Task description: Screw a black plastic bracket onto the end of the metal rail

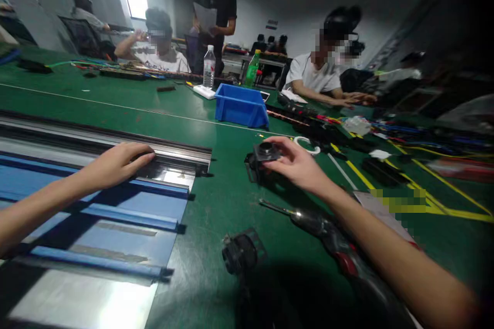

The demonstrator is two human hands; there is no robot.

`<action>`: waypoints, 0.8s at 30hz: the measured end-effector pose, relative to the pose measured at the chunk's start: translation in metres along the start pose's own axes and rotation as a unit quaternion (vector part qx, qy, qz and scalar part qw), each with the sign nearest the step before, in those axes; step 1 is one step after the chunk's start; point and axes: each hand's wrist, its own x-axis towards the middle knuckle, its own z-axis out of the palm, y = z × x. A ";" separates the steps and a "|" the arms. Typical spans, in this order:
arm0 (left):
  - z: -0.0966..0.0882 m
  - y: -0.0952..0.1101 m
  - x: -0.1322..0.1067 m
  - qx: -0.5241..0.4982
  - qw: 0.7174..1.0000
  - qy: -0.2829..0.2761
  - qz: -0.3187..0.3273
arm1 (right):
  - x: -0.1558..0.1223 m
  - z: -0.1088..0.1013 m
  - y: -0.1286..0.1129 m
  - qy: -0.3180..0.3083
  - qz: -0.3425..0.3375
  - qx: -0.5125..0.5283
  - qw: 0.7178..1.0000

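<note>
My right hand (299, 167) pinches a small black square-flanged part (266, 151) with a round opening on top, just over the green table. Another dark bracket-like piece (251, 167) shows beside it; whether they are joined I cannot tell. Below this hand lies a power screwdriver (320, 223) with a long bit pointing left. A second black round part with a flange (241, 251) sits nearer to me. My left hand (122, 162) lies on a metal panel (127, 298) with rails and blue film, its fingers stretched along the far rail and the thumb apart.
A blue bin (241, 105) stands ahead, near a water bottle (209, 67) and a green bottle (252, 69). Coloured cables (417, 136) and yellow strips (358, 175) spread at the right. Across the table (154, 100) sit co-workers, and one person (216, 10) stands holding papers.
</note>
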 end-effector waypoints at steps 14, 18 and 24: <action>0.000 -0.010 -0.001 0.011 1.000 -0.010 -0.023 | -0.070 -0.061 0.025 0.033 0.129 -0.140 0.981; 0.003 -0.017 -0.002 0.005 1.000 -0.002 -0.020 | -0.076 -0.064 0.028 0.028 0.097 -0.194 0.976; 0.001 -0.014 -0.003 0.003 0.999 0.004 -0.039 | -0.078 -0.068 0.033 0.041 0.011 -0.304 0.952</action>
